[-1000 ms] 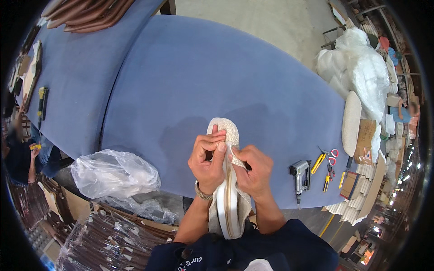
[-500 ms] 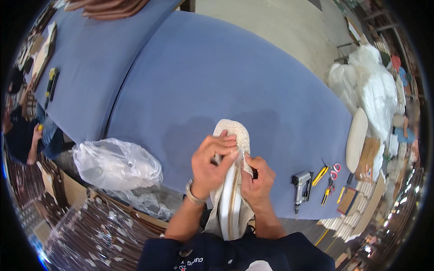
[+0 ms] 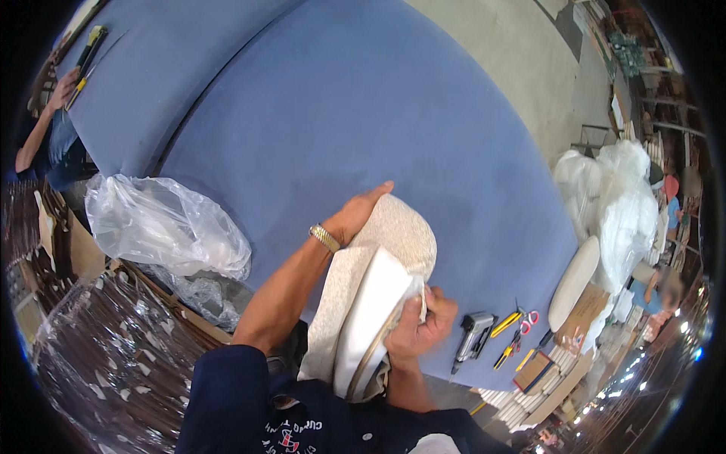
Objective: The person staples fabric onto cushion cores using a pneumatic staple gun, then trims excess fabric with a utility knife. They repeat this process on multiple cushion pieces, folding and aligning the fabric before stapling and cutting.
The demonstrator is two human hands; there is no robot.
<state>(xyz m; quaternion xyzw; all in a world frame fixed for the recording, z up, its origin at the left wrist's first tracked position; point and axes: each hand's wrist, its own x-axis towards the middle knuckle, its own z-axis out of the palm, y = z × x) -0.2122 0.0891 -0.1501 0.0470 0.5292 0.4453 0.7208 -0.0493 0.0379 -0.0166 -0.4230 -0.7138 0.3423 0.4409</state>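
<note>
A beige textured cushion cover (image 3: 401,231) is held up in front of my body, its long opening facing me. Inside it shows a white foam insert (image 3: 374,291), and a tan zipper (image 3: 374,344) runs along the edge of the opening. My left hand (image 3: 359,216), with a gold watch at the wrist, holds the cover's far left side; most of its fingers are hidden behind the fabric. At the right edge of the opening, my right hand (image 3: 420,325) is closed in a pinch on the cover's edge, close to some thin whitish material.
A blue-topped table (image 3: 363,113) lies ahead. At its right are a staple gun (image 3: 475,340), yellow cutters (image 3: 505,325), red-handled scissors (image 3: 529,321) and a beige oblong cushion (image 3: 575,284). Clear plastic bags (image 3: 170,227) sit left. A co-worker's hand (image 3: 64,89) is at far left.
My left hand has moved from the opening to the cover's far left side. The cover has turned and spread wider, showing more foam. My right hand stays on its edge. The view has shifted.
</note>
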